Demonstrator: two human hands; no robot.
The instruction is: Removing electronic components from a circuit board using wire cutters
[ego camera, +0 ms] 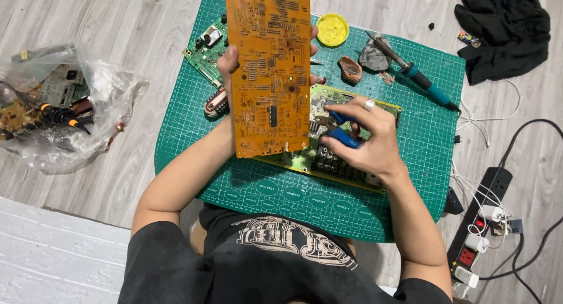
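Orange circuit board [268, 69], long and narrow, stands upright at the top centre of the frame, its solder side toward the camera, gripped along both edges by the left hand [230, 66], whose fingers [313, 48] wrap around from behind. Just right of it, the right hand [366, 140] is clenched around blue-handled pliers [343, 134], with a ring on one finger, and hovers over a green circuit board [328, 163] lying flat on the green cutting mat [410, 157]. Toward the upper right of the mat lie a soldering iron [422, 81], a yellow round lid [332, 29] and a brown sponge holder [350, 69]. A smaller green board [205, 49] peeks out at the upper left. On the wooden floor, a clear plastic bag [64, 110] of scrap boards sits at the left, a black cloth [504, 31] in the upper right corner, and a power strip [481, 222] at the lower right.
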